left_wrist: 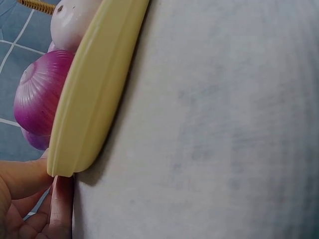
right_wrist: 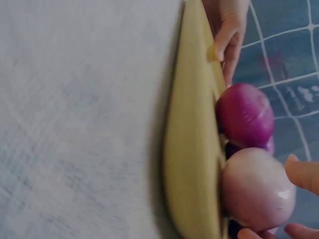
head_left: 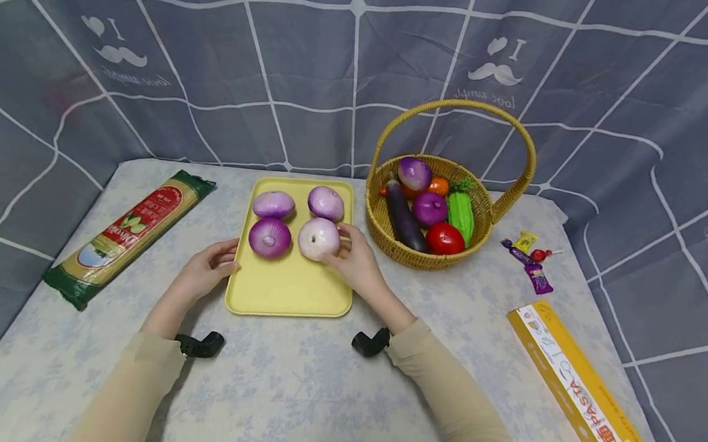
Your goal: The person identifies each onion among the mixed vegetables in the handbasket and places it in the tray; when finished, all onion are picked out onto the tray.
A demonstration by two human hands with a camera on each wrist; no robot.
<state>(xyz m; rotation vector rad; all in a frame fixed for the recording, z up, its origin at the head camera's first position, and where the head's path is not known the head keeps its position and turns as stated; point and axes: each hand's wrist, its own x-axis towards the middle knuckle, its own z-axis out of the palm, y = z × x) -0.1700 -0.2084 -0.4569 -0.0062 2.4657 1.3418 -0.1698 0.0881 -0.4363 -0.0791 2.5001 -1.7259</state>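
A pale purple-white onion [head_left: 315, 237] is sitting on a yellow tray [head_left: 289, 292], where a person's right hand [head_left: 357, 259] is holding it, the thumb curving round the near side and the fingers bending along its right side. The left hand [head_left: 205, 272] is gripping the tray's left edge, its thumb lying on the rim and fingers reaching beneath, as the left wrist view is showing. A deep purple onion [head_left: 269, 238] is resting just to the left of the pale one, while a purple-and-white vegetable at back left [head_left: 274, 205] and another at back right [head_left: 326, 203] are lying behind the pair. The front of the tray is showing bare yellow.

To the right, a tall-handled wicker basket [head_left: 414, 255] is holding a long eggplant [head_left: 405, 218], a red tomato [head_left: 445, 239], a ridged green vegetable [head_left: 460, 215], a second purple onion [head_left: 430, 209], a purple-and-white piece [head_left: 415, 174] and a carrot [head_left: 438, 186] that is partly hiding behind them. Wrapped candies [head_left: 537, 277], a red lollipop among them, are lying beyond the basket, and a long yellow box marked "PASTA" [head_left: 596, 399] is stretching along the table's right side. On the far left, a green-and-gold packet [head_left: 128, 238] with a red label is lying at a slant. A blue-grey curtain [head_left: 317, 58] with white grid lines is hanging behind the mottled pale table [head_left: 290, 396].
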